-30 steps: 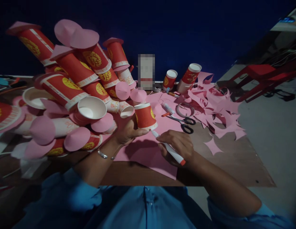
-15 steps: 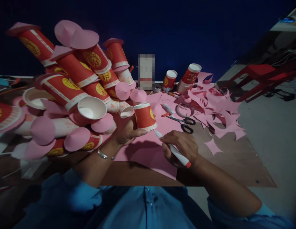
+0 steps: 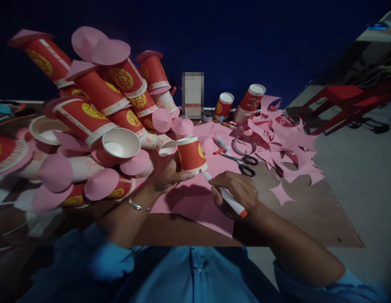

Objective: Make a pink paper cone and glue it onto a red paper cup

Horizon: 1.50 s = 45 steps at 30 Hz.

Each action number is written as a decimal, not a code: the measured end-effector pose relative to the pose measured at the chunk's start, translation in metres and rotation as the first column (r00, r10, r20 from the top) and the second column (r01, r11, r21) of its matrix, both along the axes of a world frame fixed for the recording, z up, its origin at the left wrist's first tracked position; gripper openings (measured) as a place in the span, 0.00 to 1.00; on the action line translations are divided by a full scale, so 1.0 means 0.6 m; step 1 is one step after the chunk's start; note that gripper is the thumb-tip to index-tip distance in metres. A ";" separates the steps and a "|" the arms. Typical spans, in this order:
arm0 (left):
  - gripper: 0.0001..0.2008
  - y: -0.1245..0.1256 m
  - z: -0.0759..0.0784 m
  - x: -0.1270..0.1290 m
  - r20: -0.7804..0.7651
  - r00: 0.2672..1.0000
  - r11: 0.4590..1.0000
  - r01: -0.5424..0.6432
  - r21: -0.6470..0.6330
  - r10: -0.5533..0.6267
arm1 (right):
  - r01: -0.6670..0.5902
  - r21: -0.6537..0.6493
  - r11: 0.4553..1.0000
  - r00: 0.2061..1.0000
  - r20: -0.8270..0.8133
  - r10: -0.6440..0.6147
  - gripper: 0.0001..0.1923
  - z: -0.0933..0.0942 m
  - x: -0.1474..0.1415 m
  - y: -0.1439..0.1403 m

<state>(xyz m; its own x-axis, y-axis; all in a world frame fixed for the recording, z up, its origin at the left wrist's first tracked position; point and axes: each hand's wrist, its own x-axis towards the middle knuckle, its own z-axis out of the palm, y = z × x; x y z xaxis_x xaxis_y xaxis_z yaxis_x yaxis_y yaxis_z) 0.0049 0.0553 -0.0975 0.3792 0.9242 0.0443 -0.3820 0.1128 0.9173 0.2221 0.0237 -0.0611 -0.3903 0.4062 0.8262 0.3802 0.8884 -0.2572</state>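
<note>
Head view: your left hand (image 3: pixel 168 174) grasps a red paper cup (image 3: pixel 192 155) with a yellow emblem, wide rim downward and a little tilted, above a pink sheet (image 3: pixel 195 210). Your thumb runs along the rim; most of the other fingers are lost behind the cup, so you cannot see how they grip. Your right hand (image 3: pixel 235 191) is closed around a white marker (image 3: pixel 230 200) with an orange-red end, its nib pointing up at the rim. Whether nib and rim touch is too fine to tell. Your own knuckles cover part of the barrel, and the emblem shows only in part at the cup's right side.

On your left, the pile of cups and pink cones (image 3: pixel 101 184) hides much of itself, and one red cup (image 3: pixel 9 153) is cut off by the frame. A blurred-out patch covers an upright pale object (image 3: pixel 193 94) at the back — you cannot read it. The red stool (image 3: pixel 343 94) on the right sinks into shadow.

For room, your left side is tight: the pile comes close to your wrist. Beyond the right hand lie scissors (image 3: pixel 246 168) and a heap of pink scraps (image 3: pixel 286 147). Bare tabletop (image 3: pixel 315 219) opens to the right of your right forearm — wide, out to the corner. Toward your body, the pink sheet's corner stops just short of the near edge.
</note>
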 end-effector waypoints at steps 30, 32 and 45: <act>0.35 0.002 0.010 0.000 0.110 0.990 0.973 -0.066 -0.220 0.092 | -0.030 0.030 0.999 0.999 -0.009 0.031 0.07 0.003 0.001 0.000; 0.34 0.002 0.010 0.002 0.102 0.987 0.970 -0.096 -0.221 0.121 | -0.043 0.029 0.999 0.999 -0.005 0.043 0.07 0.001 0.002 0.000; 0.32 0.000 0.017 0.006 0.095 0.988 0.972 -0.099 -0.214 0.122 | -0.081 0.028 0.996 0.997 0.019 0.080 0.10 -0.002 -0.005 0.005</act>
<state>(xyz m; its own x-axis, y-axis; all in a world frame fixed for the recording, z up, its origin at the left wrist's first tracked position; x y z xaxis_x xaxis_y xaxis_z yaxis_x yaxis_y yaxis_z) 0.0086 0.0552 -0.0873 0.2779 0.9533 -0.1186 -0.4973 0.2484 0.8312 0.2191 0.0269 -0.0621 -0.4355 0.3493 0.8297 0.3116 0.9232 -0.2252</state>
